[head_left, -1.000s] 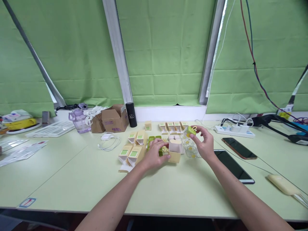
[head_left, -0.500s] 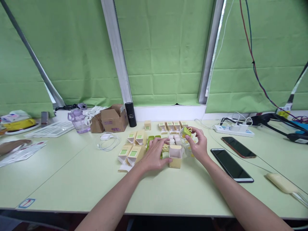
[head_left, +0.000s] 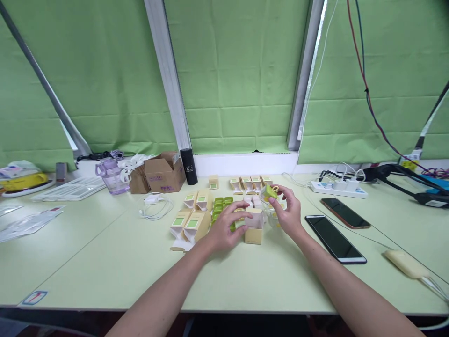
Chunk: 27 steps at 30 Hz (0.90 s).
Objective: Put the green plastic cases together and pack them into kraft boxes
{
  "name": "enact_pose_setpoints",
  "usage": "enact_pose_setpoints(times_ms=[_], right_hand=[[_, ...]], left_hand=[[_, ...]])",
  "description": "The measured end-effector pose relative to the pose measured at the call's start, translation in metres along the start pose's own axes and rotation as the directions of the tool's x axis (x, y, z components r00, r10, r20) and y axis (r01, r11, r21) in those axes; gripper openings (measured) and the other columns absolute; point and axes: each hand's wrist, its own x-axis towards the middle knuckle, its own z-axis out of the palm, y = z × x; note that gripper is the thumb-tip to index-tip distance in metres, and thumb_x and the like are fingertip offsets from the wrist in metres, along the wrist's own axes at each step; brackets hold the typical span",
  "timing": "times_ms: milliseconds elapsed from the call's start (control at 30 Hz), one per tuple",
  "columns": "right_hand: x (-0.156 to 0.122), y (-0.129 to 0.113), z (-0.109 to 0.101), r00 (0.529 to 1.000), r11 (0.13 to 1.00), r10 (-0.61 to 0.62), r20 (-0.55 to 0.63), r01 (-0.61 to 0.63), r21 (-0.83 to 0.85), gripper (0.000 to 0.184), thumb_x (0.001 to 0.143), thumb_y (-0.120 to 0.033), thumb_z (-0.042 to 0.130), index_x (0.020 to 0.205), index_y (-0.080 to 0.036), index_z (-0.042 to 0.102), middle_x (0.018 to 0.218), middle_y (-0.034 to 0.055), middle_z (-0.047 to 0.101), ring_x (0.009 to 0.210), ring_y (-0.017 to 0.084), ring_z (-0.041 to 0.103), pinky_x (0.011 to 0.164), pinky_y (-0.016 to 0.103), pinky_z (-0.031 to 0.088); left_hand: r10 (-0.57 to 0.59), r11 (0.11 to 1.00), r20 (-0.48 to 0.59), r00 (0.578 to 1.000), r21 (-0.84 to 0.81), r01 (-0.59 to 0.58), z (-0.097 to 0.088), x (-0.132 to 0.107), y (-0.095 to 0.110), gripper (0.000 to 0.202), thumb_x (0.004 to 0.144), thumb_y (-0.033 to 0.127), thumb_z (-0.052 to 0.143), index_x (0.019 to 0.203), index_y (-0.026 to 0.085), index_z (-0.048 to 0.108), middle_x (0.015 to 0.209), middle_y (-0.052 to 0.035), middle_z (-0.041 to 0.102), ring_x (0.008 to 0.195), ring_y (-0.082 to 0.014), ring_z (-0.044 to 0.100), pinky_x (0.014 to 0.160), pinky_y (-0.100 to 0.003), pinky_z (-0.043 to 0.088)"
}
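Note:
An open pale yellow carton (head_left: 253, 234) stands upright in front of me, white inside. At its left side is my left hand (head_left: 226, 228), fingers apart and curved; the fingertips and thumb reach the carton's edge, but whether they press on it I cannot tell. My right hand (head_left: 289, 214) pinches a small clear container with a green lid (head_left: 270, 193) and a yellow loop, raised to the upper right of the carton. Clear containers with yellow parts (head_left: 274, 220) lie below it. Green lids (head_left: 218, 202) sit in rows behind my left hand, partly covered, beside small whitish pieces (head_left: 255, 201).
Opened cartons with green windows (head_left: 192, 223) lie at left; more cartons (head_left: 246, 184) line the back. Two phones (head_left: 335, 238) and a power bank (head_left: 407, 264) lie at right. A power strip (head_left: 338, 188), black tumbler (head_left: 189, 166), cardboard box (head_left: 164, 172) and purple jug (head_left: 111, 177) stand behind.
The view has shifted slightly. Another person's hand at the far left has gone out of sight. My left fingertips have moved a little toward the carton's top edge; my right hand keeps the green-lidded container.

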Motion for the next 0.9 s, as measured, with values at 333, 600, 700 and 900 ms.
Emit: enact_pose_setpoints(times_ms=[333, 600, 700, 900], right_hand=[[0.001, -0.011, 0.002, 0.999, 0.994, 0.043, -0.005, -0.042, 0.096, 0.034, 0.092, -0.046, 0.073, 0.117, -0.023, 0.072, 0.115, 0.0090, 0.077, 0.097, 0.027, 0.066, 0.084, 0.041, 0.046], [-0.002, -0.019, 0.003, 1.000, 0.991, 0.010, 0.000, -0.010, 0.132, 0.035, 0.094, -0.045, 0.073, 0.122, -0.024, 0.071, 0.120, 0.0093, 0.077, 0.101, 0.028, 0.069, 0.085, 0.041, 0.049], [-0.005, -0.022, 0.004, 1.000, 0.989, -0.013, 0.012, 0.011, 0.145, 0.036, 0.095, -0.045, 0.072, 0.125, -0.025, 0.069, 0.123, 0.0102, 0.076, 0.103, 0.029, 0.069, 0.088, 0.044, 0.052], [-0.008, -0.023, 0.003, 0.997, 0.985, -0.036, 0.065, 0.024, 0.172, 0.038, 0.097, -0.048, 0.070, 0.128, -0.025, 0.066, 0.127, 0.0129, 0.073, 0.105, 0.030, 0.067, 0.092, 0.048, 0.056]], left_hand=[[-0.252, 0.967, -0.173, 0.952, -0.073, 0.242, 0.011, 0.005, -0.007, 0.034, 0.101, 0.038, 0.068, 0.129, 0.023, 0.078, 0.136, -0.0131, 0.076, 0.132, -0.0317, 0.067, 0.117, -0.050, 0.050], [-0.254, 0.949, -0.176, 0.951, -0.233, 0.211, 0.002, 0.006, -0.012, 0.041, 0.093, 0.030, 0.071, 0.131, 0.018, 0.076, 0.129, -0.0137, 0.077, 0.117, -0.0282, 0.071, 0.106, -0.042, 0.055], [-0.244, 0.944, -0.164, 0.956, -0.264, 0.196, 0.001, 0.006, -0.014, 0.044, 0.090, 0.024, 0.069, 0.133, 0.017, 0.075, 0.125, -0.0130, 0.078, 0.114, -0.0272, 0.070, 0.103, -0.041, 0.054], [-0.269, 0.922, -0.152, 0.951, -0.327, 0.208, 0.000, 0.008, -0.017, 0.057, 0.078, 0.013, 0.064, 0.135, 0.015, 0.075, 0.113, -0.0118, 0.078, 0.108, -0.0260, 0.070, 0.099, -0.039, 0.055]])
